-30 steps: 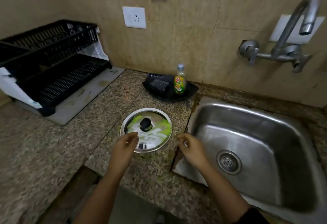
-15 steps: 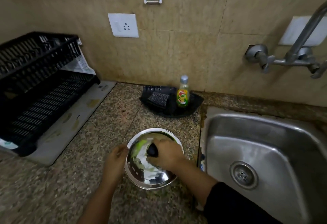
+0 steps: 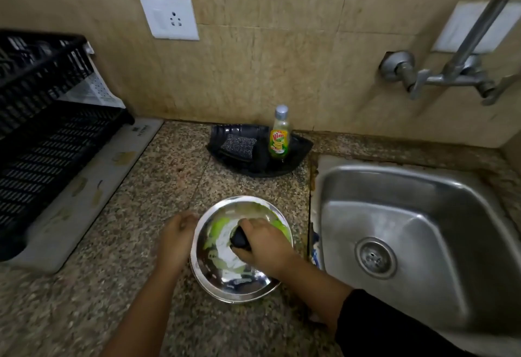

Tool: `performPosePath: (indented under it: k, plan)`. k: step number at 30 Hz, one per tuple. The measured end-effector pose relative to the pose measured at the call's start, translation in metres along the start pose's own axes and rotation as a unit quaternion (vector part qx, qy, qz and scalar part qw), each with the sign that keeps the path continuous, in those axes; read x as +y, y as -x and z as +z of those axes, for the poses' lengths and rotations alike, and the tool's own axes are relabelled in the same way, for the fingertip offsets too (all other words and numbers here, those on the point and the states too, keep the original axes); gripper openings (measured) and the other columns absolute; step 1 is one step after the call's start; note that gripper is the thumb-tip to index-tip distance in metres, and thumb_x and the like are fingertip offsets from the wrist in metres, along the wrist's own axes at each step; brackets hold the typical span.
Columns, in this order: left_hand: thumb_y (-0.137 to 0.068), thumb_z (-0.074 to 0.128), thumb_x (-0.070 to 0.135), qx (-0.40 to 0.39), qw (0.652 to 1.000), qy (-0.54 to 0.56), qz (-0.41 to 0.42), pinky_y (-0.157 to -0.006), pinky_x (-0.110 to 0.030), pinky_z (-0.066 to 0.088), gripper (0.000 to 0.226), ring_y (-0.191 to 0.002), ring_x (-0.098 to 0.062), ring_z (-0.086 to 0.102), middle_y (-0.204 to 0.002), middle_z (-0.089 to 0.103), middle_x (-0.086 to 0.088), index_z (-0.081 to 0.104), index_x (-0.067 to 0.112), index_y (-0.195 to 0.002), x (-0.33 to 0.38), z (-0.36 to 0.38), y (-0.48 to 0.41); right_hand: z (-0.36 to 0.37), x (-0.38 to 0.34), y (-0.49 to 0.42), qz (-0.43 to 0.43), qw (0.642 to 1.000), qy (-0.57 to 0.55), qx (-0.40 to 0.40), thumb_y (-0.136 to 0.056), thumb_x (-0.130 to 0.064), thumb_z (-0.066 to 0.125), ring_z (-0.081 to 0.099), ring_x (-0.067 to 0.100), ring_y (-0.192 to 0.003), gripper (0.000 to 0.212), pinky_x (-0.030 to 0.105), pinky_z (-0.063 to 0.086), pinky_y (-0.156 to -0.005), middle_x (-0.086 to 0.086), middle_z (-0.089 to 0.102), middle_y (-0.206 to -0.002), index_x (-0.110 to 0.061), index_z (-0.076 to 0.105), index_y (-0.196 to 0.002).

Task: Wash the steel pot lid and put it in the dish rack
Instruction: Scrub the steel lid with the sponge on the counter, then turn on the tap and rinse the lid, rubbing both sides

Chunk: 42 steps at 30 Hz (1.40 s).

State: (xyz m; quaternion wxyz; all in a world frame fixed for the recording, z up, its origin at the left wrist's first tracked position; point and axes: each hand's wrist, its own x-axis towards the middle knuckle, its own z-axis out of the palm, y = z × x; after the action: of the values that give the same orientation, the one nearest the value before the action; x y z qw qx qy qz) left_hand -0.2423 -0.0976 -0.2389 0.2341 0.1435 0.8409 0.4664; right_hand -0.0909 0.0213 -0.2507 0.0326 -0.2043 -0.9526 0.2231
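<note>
right hand (image 3: 263, 244): my fingers curled round the black knob (image 3: 239, 239) | left hand (image 3: 176, 239): fingers curled at the lid's left rim, grip unclear | steel pot lid (image 3: 225, 277): on desk (image 3: 158, 187) beside sink (image 3: 423, 215), knob side up, round, no long axis, green smears | beyond: soap bottle (image 3: 279, 138); dish rack (image 3: 56, 136) far left

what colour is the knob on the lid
Black; the head view shows the knob on the lid, gripped by the right hand.
</note>
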Motion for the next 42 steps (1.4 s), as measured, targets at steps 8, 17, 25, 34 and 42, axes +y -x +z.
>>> performPosePath:
  k: [8, 17, 25, 34, 42]
  plan:
    - [-0.097, 0.048, 0.033, -0.049, 0.988, 0.144, -0.008, -0.064, -0.026, 0.050, 0.027, -0.082, -0.021, 0.069, -0.074, 0.072, 0.001, 0.067, 0.019, -0.083, 0.058, 0.018, 0.006, -0.043, 0.008, 0.013, 0.008, 0.989, -0.054, 0.138, -0.083, -0.041, 0.062, 0.051, 0.027, -0.102, 0.046, 0.040, 0.047, -0.078, 0.007, 0.059, -0.104, -0.015, 0.051, -0.119]
    - [-0.095, 0.054, 0.031, -0.101, 0.974, 0.195, 0.050, -0.071, -0.035, 0.050, 0.029, -0.072, -0.027, 0.063, -0.076, 0.069, -0.011, 0.069, 0.013, -0.077, 0.136, 0.112, 0.032, -0.134, 0.075, 0.095, 0.145, 0.953, -0.152, 0.218, -0.078, -0.055, 0.068, 0.052, -0.003, -0.064, 0.049, 0.015, 0.035, -0.055, -0.014, 0.052, -0.066, -0.039, 0.049, -0.121]
    - [-0.093, 0.057, 0.031, -0.099, 0.967, 0.221, 0.076, -0.061, -0.031, 0.046, 0.036, -0.062, -0.023, 0.057, -0.066, 0.062, -0.011, 0.063, 0.007, -0.067, 0.188, 0.217, 0.079, -0.201, 0.199, 0.170, 0.256, 0.874, -0.211, 0.354, -0.091, -0.024, 0.061, 0.053, -0.003, -0.054, 0.007, 0.016, 0.036, -0.051, -0.012, 0.055, -0.057, -0.026, 0.068, -0.093]
    - [-0.092, 0.058, 0.031, -0.083, 0.969, 0.221, 0.076, -0.059, -0.031, 0.042, 0.038, -0.057, -0.021, 0.051, -0.060, 0.056, -0.008, 0.059, 0.008, -0.062, 0.212, 0.271, 0.106, -0.253, 0.286, 0.166, 0.310, 0.796, -0.329, 0.402, -0.097, -0.033, 0.050, 0.062, 0.027, -0.099, 0.023, 0.040, 0.049, -0.086, 0.007, 0.067, -0.104, -0.016, 0.062, -0.107]
    - [-0.090, 0.062, 0.032, -0.097, 0.961, 0.246, 0.085, -0.070, -0.037, 0.047, 0.034, -0.066, -0.024, 0.057, -0.068, 0.062, -0.012, 0.062, 0.007, -0.067, 0.229, 0.278, 0.098, -0.330, 0.285, 0.090, 0.277, 0.836, -0.267, 0.390, -0.102, -0.041, 0.036, 0.057, 0.032, -0.109, 0.045, 0.031, 0.036, -0.076, 0.015, 0.061, -0.120, -0.007, 0.047, -0.130]
